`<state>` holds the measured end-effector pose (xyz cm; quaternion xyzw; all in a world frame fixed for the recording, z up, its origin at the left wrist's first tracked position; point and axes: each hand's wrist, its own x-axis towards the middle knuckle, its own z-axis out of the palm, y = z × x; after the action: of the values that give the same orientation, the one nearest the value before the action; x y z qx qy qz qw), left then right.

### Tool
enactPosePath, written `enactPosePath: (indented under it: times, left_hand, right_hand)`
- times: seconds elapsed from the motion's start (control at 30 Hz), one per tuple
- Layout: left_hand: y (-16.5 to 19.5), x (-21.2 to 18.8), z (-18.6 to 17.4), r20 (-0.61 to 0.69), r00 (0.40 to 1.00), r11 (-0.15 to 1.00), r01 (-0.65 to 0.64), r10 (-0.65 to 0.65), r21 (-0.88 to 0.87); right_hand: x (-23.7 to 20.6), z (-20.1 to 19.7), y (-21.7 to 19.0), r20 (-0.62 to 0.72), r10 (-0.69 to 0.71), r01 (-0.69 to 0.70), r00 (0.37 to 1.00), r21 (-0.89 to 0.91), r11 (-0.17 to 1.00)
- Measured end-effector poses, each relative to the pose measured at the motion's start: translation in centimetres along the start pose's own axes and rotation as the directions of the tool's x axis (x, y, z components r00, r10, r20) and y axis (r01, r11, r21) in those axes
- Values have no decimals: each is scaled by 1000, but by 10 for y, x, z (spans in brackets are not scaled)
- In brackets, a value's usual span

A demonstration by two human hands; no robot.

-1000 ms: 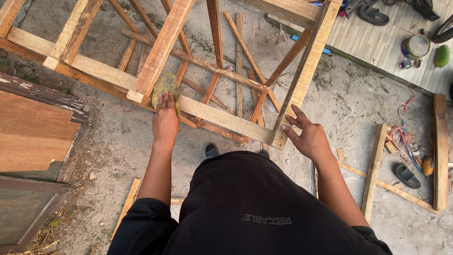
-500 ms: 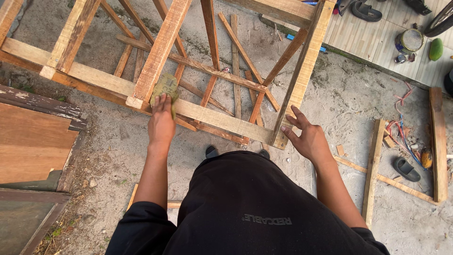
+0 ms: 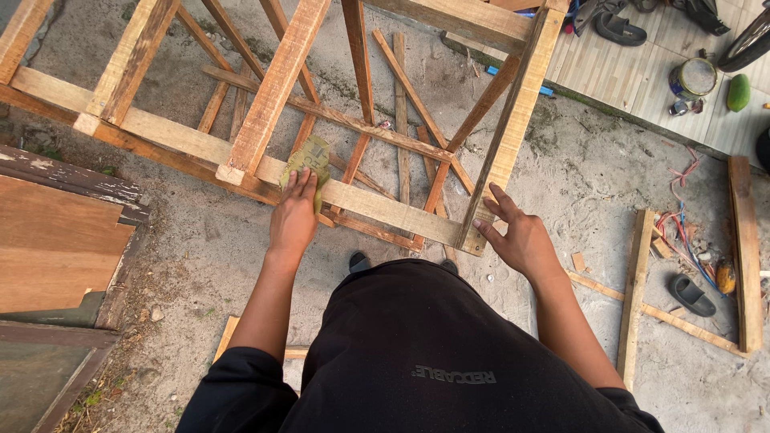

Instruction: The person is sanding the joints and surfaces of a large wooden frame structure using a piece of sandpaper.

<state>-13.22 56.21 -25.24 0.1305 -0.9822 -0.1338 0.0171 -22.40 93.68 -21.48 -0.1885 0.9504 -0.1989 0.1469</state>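
Centrally, sandpaper sheet (image 3: 308,163) flat on wooden frame (image 3: 385,207) rail, pressed under left hand (image 3: 293,216), fingers together. Right hand (image 3: 517,234), fingers spread, steadying corner post. Beyond: loose planks (image 3: 744,248), sandal (image 3: 690,294), paint can (image 3: 692,78).

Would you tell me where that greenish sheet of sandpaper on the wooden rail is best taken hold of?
Probably by its far end. The sandpaper lies flat on the rail of the wooden frame, with the left hand pressing on its near half. Only the far end sticks out past the fingertips, so pinch that end from above.
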Motion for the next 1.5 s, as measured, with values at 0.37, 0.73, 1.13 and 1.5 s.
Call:
enactPosePath:
  times: [0.37,0.73,1.13,1.5]
  left_hand:
    - [105,-41,40,-77,994,996,-84,83,-8]
    - [226,-59,80,-104,976,977,-200,193,-70]
    - [380,-63,123,-28,948,941,-317,316,-121]
    - [462,-54,161,-5,881,860,-463,473,-214]
  right_hand:
    - [-43,-23,66,31,-67,69,997,-49,996]
    - [-65,-55,137,-39,-207,205,978,-48,978]
    - [-80,-118,245,131,-153,157,979,-15,988]
    - [-62,-141,318,166,-204,205,965,10,979]
